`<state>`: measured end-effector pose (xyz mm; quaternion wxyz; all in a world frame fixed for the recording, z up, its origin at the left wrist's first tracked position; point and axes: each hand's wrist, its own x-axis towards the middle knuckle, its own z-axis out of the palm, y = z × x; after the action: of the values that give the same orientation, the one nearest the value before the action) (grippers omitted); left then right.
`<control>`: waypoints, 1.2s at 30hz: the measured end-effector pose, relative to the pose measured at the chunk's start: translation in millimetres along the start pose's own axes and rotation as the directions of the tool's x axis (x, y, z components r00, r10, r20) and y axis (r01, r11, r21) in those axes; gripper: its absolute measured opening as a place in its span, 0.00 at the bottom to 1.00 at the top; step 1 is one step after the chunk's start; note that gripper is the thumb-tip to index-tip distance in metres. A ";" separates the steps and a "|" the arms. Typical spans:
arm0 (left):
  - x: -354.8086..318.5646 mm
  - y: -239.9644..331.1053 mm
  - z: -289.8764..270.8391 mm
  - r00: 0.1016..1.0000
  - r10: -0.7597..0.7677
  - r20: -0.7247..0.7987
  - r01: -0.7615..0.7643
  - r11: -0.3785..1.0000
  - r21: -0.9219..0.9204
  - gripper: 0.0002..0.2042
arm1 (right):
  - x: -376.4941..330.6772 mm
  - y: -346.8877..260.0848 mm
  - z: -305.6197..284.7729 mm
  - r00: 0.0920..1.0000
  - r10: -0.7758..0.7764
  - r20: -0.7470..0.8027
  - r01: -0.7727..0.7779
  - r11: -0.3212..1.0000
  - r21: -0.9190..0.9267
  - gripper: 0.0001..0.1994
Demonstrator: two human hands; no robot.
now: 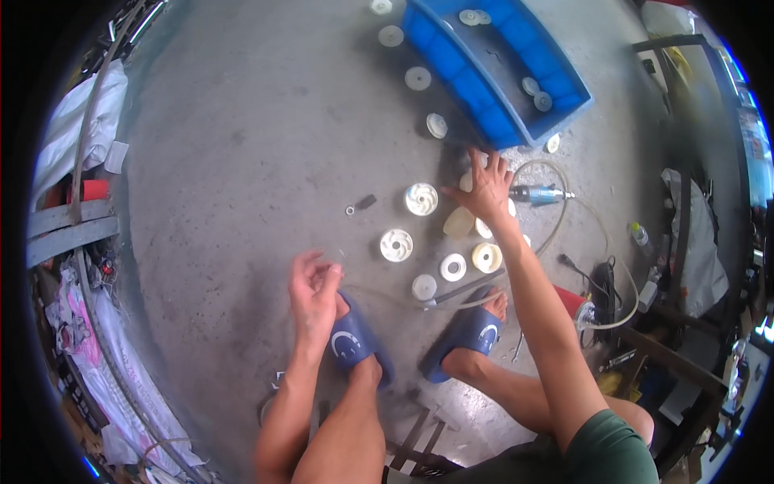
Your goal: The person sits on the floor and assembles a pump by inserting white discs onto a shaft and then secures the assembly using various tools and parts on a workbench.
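Note:
My right hand (487,185) reaches forward over the concrete floor with fingers spread, above a cluster of white and cream plastic impeller discs (421,198); whether it touches one is unclear. More discs lie near it: one with curved vanes (396,244), a ringed one (452,267) and a cream one (487,257). My left hand (313,292) hovers low over my left foot in a blue slipper (355,343), fingers loosely apart and holding nothing I can see. My right foot wears the other blue slipper (469,332).
A blue plastic crate (500,64) with a few discs inside stands ahead, more discs (417,78) strewn beside it. A pneumatic tool (538,194) with a hose (556,234) lies right of my hand. White sacks (76,129) and clutter line the left; tools and a cloth pile (693,234) sit right.

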<state>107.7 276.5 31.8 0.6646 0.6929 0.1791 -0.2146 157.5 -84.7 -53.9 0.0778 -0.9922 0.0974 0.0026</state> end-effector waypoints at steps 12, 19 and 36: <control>50.2 21.3 82.7 0.796 -0.165 0.582 0.427 0.835 -0.347 0.20 | -70.6 -43.6 -94.0 0.994 -0.082 0.066 0.021 0.770 0.638 0.17; 40.6 -23.6 61.6 0.885 -0.168 0.434 0.303 0.916 -0.262 0.15 | -177.7 -0.9 -31.4 0.876 -0.371 0.308 0.284 0.913 0.292 0.05; 19.1 -79.9 42.6 0.836 0.535 0.120 -0.444 0.533 0.720 0.34 | -61.7 10.1 -39.1 0.997 -0.016 0.078 -0.030 0.827 0.561 0.47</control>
<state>78.6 237.5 -47.0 0.3576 0.9295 -0.0839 -0.0319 94.6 -88.6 -15.6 0.3700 -0.9242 0.0942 0.0133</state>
